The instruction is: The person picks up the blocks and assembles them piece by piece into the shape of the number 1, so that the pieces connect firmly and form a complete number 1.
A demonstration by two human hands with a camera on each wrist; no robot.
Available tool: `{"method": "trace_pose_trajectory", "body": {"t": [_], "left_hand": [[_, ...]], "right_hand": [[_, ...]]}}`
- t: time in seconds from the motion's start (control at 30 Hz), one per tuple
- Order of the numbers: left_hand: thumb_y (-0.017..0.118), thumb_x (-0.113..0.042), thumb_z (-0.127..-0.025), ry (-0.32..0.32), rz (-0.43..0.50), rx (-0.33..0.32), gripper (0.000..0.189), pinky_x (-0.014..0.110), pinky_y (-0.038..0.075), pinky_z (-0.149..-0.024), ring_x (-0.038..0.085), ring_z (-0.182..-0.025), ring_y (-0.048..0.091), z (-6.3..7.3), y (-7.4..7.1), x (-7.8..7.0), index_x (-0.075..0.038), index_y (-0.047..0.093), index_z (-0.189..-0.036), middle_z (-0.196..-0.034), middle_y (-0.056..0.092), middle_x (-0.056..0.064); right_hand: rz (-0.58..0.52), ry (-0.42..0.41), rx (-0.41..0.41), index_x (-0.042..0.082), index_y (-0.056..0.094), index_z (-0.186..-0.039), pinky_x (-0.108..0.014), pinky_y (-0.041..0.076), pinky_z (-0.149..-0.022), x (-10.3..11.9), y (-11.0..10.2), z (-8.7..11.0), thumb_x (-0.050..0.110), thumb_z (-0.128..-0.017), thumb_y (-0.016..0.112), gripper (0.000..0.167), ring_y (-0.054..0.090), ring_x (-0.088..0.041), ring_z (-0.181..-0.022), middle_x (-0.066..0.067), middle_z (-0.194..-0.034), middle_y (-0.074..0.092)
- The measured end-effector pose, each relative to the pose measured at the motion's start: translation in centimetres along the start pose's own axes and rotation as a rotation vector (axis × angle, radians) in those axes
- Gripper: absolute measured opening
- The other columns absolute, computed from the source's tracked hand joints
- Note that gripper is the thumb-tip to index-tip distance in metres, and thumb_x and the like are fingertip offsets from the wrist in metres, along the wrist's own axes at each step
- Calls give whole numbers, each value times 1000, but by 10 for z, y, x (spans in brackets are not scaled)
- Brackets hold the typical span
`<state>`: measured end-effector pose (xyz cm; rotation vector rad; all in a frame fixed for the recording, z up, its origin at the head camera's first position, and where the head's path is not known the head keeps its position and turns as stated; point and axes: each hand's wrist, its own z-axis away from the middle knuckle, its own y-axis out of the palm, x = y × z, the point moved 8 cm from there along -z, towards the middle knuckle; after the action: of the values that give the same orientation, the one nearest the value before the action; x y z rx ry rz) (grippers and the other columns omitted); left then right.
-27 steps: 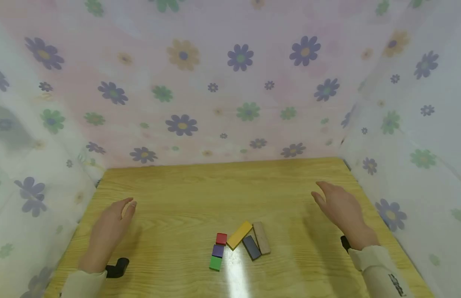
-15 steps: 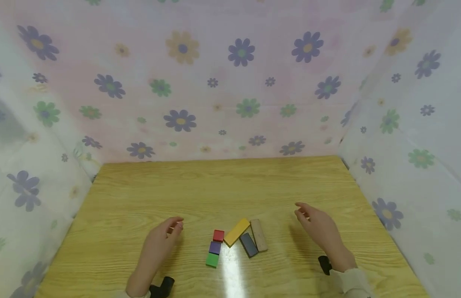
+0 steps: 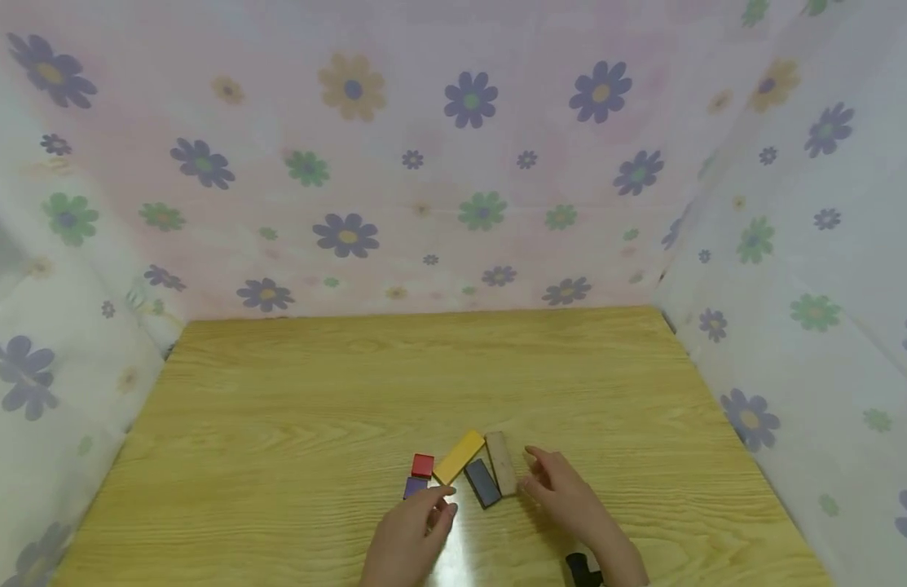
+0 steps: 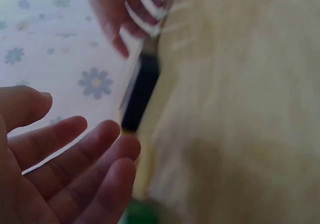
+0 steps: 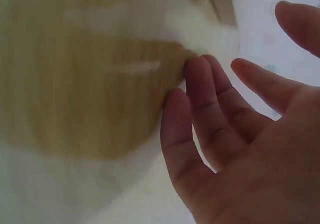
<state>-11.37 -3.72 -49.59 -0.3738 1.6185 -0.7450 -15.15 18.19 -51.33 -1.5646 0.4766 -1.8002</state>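
My left hand point(image 3: 409, 534) hovers at the near side of the blocks, fingers relaxed and holding nothing. In the head view it covers the green block, whose blurred green end point(image 4: 142, 212) shows in the left wrist view. Just beyond it lie a purple block point(image 3: 415, 487) and a red block point(image 3: 423, 465) in a row. A yellow block point(image 3: 459, 456) lies slantwise beside the red one. To its right are a dark grey block point(image 3: 483, 483) and a plain wooden block point(image 3: 500, 463). My right hand point(image 3: 570, 497), loosely spread and holding nothing, is right beside the wooden block.
The wood-grain table point(image 3: 292, 391) extends to the back and both sides. Flower-printed cloth point(image 3: 394, 187) encloses it at the back, left and right. A bright light reflection runs down the table's near middle. A black wrist strap part point(image 3: 583, 569) shows by the right wrist.
Both hands have come inward from the table's sides to the blocks, the left moving right and nearer, the right moving left and nearer. The blocks keep their arrangement; the green one is now covered.
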Motion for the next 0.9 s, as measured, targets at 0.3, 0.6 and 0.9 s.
{"method": "trace_pose_trajectory", "body": {"t": [0.3, 0.6, 0.9], "left_hand": [[56, -32, -87, -4, -134, -164, 25, 31, 42, -69, 9, -85, 51, 3, 9, 9, -18, 59, -107, -89, 54, -14], [59, -33, -84, -107, -151, -216, 36, 33, 41, -75, 9, -92, 47, 2, 9, 25, -18, 55, -116, -99, 52, -11], [61, -38, -81, -94, -271, -275, 52, 35, 37, -73, 18, -95, 42, -13, 13, 20, -12, 51, -124, -114, 48, 1]], "right_hand": [[51, -73, -152, 11, 37, -136, -50, 40, -80, 20, 19, 15, 45, -80, 60, 69, 42, -32, -106, -16, -121, 42], [141, -128, -124, 26, 52, -124, -63, 30, -81, 37, 37, 15, 40, -74, 68, 54, 27, -39, -123, -16, -140, 25], [266, -117, -184, 28, 58, -111, -55, 33, -73, 39, 41, 15, 38, -70, 73, 45, 26, -37, -123, -16, -139, 28]]}}
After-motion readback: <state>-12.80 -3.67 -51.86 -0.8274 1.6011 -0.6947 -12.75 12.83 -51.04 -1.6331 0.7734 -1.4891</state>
